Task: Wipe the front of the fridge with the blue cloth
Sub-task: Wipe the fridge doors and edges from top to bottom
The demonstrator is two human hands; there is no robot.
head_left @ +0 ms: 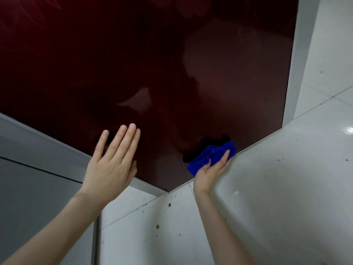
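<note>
The fridge front (pixel 133 64) is a glossy dark red panel that fills the upper part of the head view and reflects the room. My left hand (pixel 112 159) lies flat against it near its lower left edge, fingers straight and together. My right hand (pixel 212 173) presses a bunched blue cloth (pixel 208 157) against the bottom edge of the panel, close to the floor, with thumb and fingers spread over the cloth.
White glossy floor tiles (pixel 267 188) run below and to the right, speckled with brown dirt spots (pixel 157 226). A grey fridge side (pixel 38 169) stands at the left, and a pale trim strip (pixel 292 73) runs down the panel's right side.
</note>
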